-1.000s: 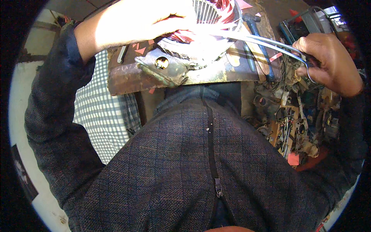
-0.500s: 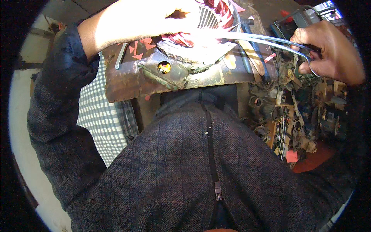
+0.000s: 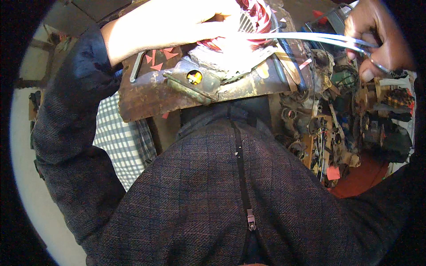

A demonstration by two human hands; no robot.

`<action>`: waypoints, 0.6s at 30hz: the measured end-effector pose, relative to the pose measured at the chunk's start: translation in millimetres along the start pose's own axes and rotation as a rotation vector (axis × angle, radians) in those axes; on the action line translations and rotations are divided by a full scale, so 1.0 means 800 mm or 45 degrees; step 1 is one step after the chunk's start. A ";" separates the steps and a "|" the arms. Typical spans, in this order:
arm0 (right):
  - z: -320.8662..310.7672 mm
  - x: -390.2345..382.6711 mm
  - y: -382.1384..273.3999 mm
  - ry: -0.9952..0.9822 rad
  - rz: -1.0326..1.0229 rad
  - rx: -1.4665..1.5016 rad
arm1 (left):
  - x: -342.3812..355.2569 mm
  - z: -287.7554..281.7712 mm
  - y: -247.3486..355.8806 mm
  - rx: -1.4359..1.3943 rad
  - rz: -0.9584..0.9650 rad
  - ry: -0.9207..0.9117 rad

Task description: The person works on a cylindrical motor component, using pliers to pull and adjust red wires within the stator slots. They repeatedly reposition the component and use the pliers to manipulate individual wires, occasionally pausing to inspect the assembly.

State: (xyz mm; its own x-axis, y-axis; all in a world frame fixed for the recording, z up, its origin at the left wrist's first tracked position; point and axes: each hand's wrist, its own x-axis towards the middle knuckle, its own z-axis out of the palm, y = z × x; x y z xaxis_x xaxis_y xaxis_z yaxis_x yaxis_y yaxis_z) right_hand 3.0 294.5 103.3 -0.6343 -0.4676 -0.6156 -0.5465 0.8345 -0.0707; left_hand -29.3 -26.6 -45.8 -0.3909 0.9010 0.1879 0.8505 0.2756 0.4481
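My left hand [image 3: 186, 20] rests on the red-wound ribbed metal motor stator [image 3: 248, 22] atop the rusty tabletop [image 3: 146, 95]; my right hand [image 3: 377, 37], grip closed, pulls thin pale-blue strips [image 3: 310, 37] from it.

Harsh light from up top blows out the left hand [image 3: 177, 22]; the lower frame's dim, fisheye edges bend into black.

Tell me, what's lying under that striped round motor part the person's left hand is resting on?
The motor part sits on a rusty metal plate scattered with small red triangular scraps. The left hand and glare cover the rest.
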 end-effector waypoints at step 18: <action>-0.046 -0.006 -0.086 -0.296 0.286 -0.014 | 0.000 0.001 0.006 -0.077 0.015 0.109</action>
State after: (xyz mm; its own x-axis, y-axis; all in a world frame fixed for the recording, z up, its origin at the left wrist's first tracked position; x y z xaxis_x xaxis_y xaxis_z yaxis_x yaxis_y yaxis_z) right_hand 23.5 228.8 140.0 -0.5984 -0.1916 -0.7780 -0.4136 0.9055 0.0951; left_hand -25.1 -24.8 -44.7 -0.4118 0.8713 0.2667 0.8335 0.2419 0.4968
